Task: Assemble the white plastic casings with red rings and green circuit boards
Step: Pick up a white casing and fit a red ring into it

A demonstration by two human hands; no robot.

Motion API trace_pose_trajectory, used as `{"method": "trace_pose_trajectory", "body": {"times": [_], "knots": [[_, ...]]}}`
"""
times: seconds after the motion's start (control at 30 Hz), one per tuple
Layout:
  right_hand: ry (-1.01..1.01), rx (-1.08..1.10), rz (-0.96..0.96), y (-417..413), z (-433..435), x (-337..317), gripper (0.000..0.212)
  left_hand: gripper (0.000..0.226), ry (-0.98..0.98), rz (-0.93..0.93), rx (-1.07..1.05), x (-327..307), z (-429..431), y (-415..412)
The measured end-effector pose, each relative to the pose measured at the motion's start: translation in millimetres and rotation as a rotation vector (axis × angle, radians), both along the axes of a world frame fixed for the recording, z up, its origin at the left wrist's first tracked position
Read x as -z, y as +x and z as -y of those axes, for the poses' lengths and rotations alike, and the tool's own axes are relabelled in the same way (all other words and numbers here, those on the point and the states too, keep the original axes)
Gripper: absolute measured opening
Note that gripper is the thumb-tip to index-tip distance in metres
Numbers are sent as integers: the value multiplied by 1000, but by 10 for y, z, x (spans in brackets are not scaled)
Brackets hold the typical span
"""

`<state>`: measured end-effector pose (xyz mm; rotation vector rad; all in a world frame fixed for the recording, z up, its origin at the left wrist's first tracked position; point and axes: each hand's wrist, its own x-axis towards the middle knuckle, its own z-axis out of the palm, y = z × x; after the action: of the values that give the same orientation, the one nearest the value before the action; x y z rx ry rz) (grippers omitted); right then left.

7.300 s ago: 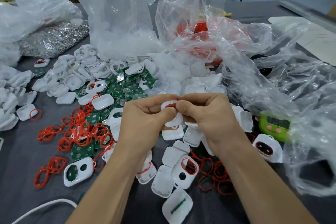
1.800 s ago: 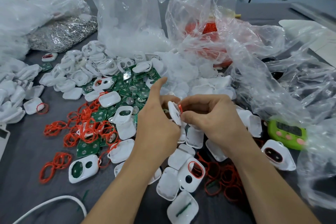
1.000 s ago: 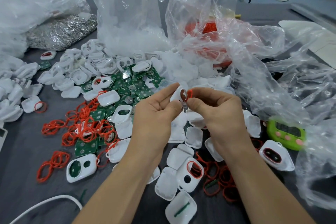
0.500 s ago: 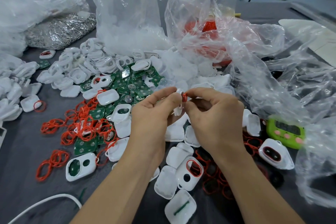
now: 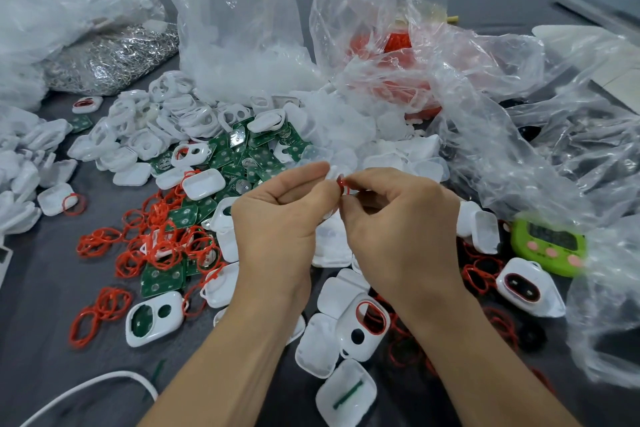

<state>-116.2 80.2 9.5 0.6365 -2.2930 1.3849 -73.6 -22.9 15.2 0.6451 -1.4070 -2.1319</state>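
At the centre of the frame your hands meet fingertip to fingertip above the surface point(image 5: 38, 295). Your left hand point(image 5: 277, 218) pinches a small white casing point(image 5: 334, 172) between thumb and forefinger, most of it hidden behind the fingers. Your right hand point(image 5: 398, 218) pinches a red ring point(image 5: 342, 184) against that casing's edge. Directly below them more white shells lie scattered, among them a finished casing point(image 5: 348, 321) at lower centre with a ring seated in its oval opening. Loose rings point(image 5: 159, 243) sprawl at centre left, with the green circuit boards point(image 5: 225, 158) piled just above them. A green timer point(image 5: 549, 246) sits at the right, partly under a clear plastic bag point(image 5: 485, 149)
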Motion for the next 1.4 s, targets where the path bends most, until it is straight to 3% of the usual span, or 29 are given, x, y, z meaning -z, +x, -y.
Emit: {"method": "trace_pose_trajectory", "body": {"times": [0.33,0.7,0.77,0.97,1.23,1.4], "knots": [[11,53,-17,0,-20,-26,7,26,77,34,43,-33,-41,1],[54,69,-64,64,8,-39,9,11,242,37,118,-17,-18,-1],[39,59,-71,65,10,-45,9,19,264,11,129,-29,-3,-5],[69,26,-105,48,-30,-59,18,17,236,-11,196,-25,40,3],[78,-9,-35,68,-52,-116,18,4,190,-23,124,-29,-4,17],[90,-27,-7,84,-45,-137,13,18,47,14,56,1,12,9]]}}
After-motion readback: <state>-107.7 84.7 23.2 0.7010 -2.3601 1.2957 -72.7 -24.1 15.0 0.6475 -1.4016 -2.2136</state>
